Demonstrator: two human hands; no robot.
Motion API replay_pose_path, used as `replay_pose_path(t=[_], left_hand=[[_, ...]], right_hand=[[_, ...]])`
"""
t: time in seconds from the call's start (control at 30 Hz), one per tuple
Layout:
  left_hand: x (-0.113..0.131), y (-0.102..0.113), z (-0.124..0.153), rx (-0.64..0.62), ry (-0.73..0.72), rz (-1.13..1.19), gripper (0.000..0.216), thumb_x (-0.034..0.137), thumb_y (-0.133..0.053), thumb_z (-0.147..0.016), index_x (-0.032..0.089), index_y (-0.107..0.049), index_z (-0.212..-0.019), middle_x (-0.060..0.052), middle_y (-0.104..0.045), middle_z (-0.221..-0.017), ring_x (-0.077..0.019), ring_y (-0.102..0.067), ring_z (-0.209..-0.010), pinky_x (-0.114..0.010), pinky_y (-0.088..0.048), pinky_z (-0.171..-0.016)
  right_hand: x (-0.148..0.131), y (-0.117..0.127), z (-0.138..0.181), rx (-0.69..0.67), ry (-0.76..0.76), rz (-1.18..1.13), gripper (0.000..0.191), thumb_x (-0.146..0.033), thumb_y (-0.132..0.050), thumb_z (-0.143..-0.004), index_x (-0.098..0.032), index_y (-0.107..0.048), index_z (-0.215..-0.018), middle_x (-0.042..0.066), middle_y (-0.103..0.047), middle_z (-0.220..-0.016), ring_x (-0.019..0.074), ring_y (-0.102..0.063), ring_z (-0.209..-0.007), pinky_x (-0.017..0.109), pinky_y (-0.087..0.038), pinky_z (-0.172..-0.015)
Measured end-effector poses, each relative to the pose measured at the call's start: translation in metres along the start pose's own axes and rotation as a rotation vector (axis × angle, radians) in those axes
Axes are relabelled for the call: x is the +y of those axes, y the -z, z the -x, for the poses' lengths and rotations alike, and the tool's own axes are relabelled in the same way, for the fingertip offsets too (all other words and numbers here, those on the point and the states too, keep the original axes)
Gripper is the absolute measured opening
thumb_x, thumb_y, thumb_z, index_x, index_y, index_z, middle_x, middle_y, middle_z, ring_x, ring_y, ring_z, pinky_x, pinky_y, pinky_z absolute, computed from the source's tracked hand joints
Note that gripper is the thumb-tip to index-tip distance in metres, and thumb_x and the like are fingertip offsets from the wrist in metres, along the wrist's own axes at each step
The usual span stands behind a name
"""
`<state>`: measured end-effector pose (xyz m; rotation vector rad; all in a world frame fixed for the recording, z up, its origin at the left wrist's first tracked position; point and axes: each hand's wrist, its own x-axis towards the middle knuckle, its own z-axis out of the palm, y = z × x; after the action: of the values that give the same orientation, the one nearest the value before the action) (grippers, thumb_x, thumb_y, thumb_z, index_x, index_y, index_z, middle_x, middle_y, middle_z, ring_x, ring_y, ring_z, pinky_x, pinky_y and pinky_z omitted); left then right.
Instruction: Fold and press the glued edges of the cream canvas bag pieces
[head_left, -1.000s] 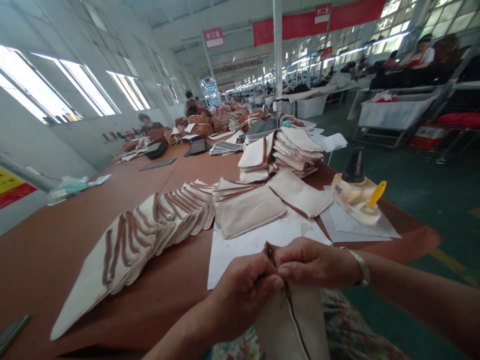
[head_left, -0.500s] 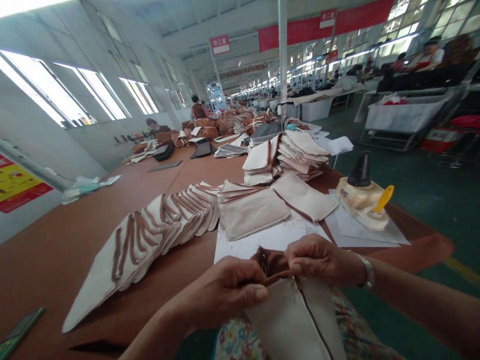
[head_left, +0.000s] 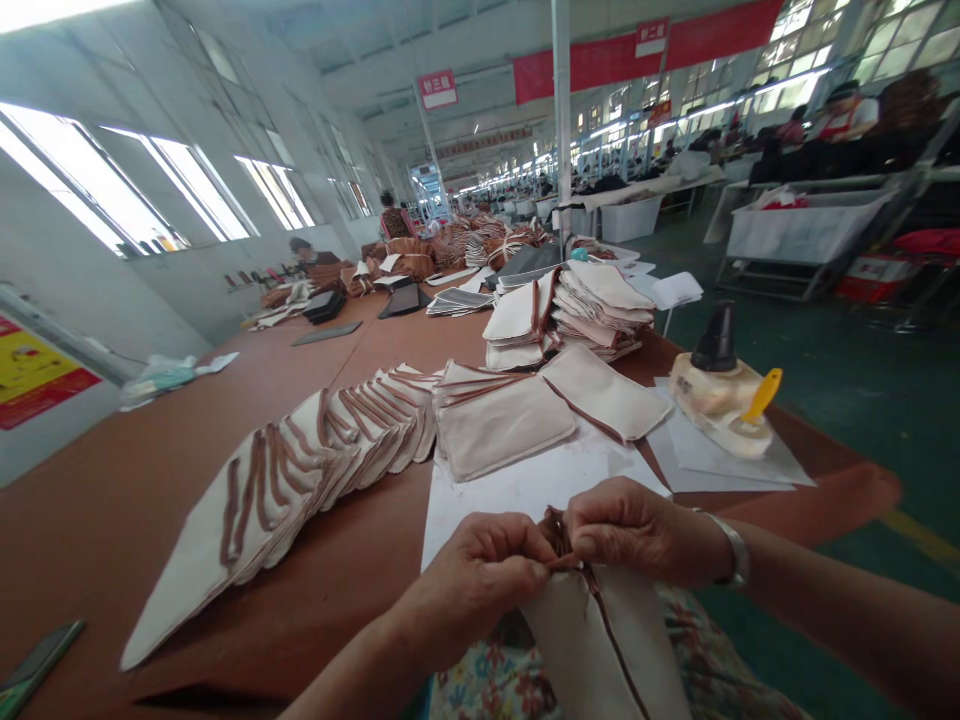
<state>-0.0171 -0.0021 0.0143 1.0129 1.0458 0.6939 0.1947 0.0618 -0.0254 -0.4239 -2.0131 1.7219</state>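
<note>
A cream canvas pouch with brown zipper trim hangs over my lap at the table's near edge. My left hand is closed and pinches the pouch's top edge from the left. My right hand, with a silver bangle on the wrist, is closed and pinches the same brown top edge from the right. The two hands almost touch at the zipper end.
A fanned row of similar pouches lies on the brown table to the left. More pouches and a stack sit beyond white paper. A glue pot with a yellow-handled brush stands at the right. People work farther back.
Half a second ago the pouch's mouth was spread open between my hands, showing the brown lining. My hands have now come together and the top edge is pinched closed.
</note>
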Motion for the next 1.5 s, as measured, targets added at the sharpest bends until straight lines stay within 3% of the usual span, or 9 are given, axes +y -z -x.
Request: replay_pose_path(t=[0.33,0.5,0.7,0.9,1.13,1.33,1.4,1.5], left_hand=[[-0.009,-0.011,0.0,0.09,0.005,0.09,0.012,0.019,-0.068,-0.058,0.013,-0.059,-0.064,0.001,-0.053,-0.059,-0.0079,-0.038,-0.054,-0.023,-0.023,-0.054],[-0.004,-0.01,0.0,0.022,0.031,0.083,0.014,0.01,-0.062,-0.049,0.013,-0.06,-0.063,0.003,-0.05,-0.057,-0.0066,-0.035,-0.052,-0.021,-0.022,-0.051],[-0.005,-0.009,-0.001,0.02,0.04,0.021,0.025,0.035,-0.072,-0.069,0.011,-0.064,-0.072,-0.001,-0.053,-0.064,-0.009,-0.04,-0.057,-0.022,-0.027,-0.054],[-0.015,-0.005,0.0,-0.046,-0.077,-0.112,0.035,0.045,-0.071,-0.077,0.013,-0.058,-0.074,0.002,-0.047,-0.062,-0.0071,-0.033,-0.055,-0.021,-0.022,-0.051],[-0.01,-0.006,0.0,0.015,-0.133,-0.193,0.022,0.032,-0.066,-0.074,0.014,-0.056,-0.067,0.004,-0.041,-0.057,-0.0072,-0.028,-0.053,-0.022,-0.019,-0.049],[-0.007,-0.016,-0.001,0.075,-0.172,-0.206,0.012,0.02,-0.064,-0.069,0.014,-0.056,-0.063,0.003,-0.044,-0.058,-0.0076,-0.03,-0.054,-0.021,-0.022,-0.049],[-0.007,-0.012,0.0,0.01,-0.161,-0.182,0.019,0.028,-0.069,-0.073,0.013,-0.059,-0.068,0.002,-0.046,-0.063,-0.0081,-0.033,-0.057,-0.021,-0.025,-0.052],[-0.008,0.009,0.001,-0.198,-0.018,-0.15,0.041,0.047,-0.081,-0.066,0.013,-0.063,-0.082,0.0,-0.051,-0.073,-0.0111,-0.043,-0.066,-0.022,-0.033,-0.06]], right_hand=[[0.005,-0.001,0.004,0.042,0.026,0.03,0.043,-0.05,-0.053,-0.095,-0.014,-0.049,-0.071,-0.002,-0.043,-0.068,0.0104,-0.036,-0.064,0.023,-0.03,-0.058],[0.005,0.0,0.005,0.019,0.004,0.031,0.044,-0.051,-0.054,-0.094,-0.014,-0.051,-0.072,-0.002,-0.044,-0.068,0.0101,-0.037,-0.063,0.023,-0.03,-0.057],[0.003,-0.002,0.004,0.025,-0.005,0.061,0.046,-0.053,-0.055,-0.093,-0.012,-0.056,-0.074,-0.002,-0.043,-0.066,0.0097,-0.036,-0.062,0.022,-0.029,-0.056],[0.007,0.002,0.006,0.06,-0.031,-0.156,0.052,-0.055,-0.043,-0.099,-0.01,-0.061,-0.079,0.002,-0.051,-0.072,0.0118,-0.041,-0.066,0.024,-0.034,-0.061],[0.005,0.01,0.008,0.002,-0.165,-0.343,0.032,-0.041,-0.064,-0.084,-0.009,-0.068,-0.086,0.003,-0.055,-0.073,0.0117,-0.042,-0.064,0.023,-0.033,-0.059],[0.006,0.003,0.005,-0.028,-0.064,-0.197,0.025,-0.036,-0.066,-0.083,-0.01,-0.066,-0.083,0.004,-0.057,-0.078,0.014,-0.048,-0.073,0.026,-0.038,-0.068],[0.002,0.0,0.006,-0.011,-0.02,-0.235,0.028,-0.038,-0.066,-0.085,-0.011,-0.062,-0.081,0.005,-0.058,-0.081,0.015,-0.05,-0.075,0.027,-0.04,-0.071],[-0.003,0.006,0.011,0.048,0.006,-0.37,0.029,-0.041,-0.065,-0.086,-0.013,-0.057,-0.082,0.006,-0.059,-0.085,0.0159,-0.052,-0.078,0.028,-0.041,-0.073]])
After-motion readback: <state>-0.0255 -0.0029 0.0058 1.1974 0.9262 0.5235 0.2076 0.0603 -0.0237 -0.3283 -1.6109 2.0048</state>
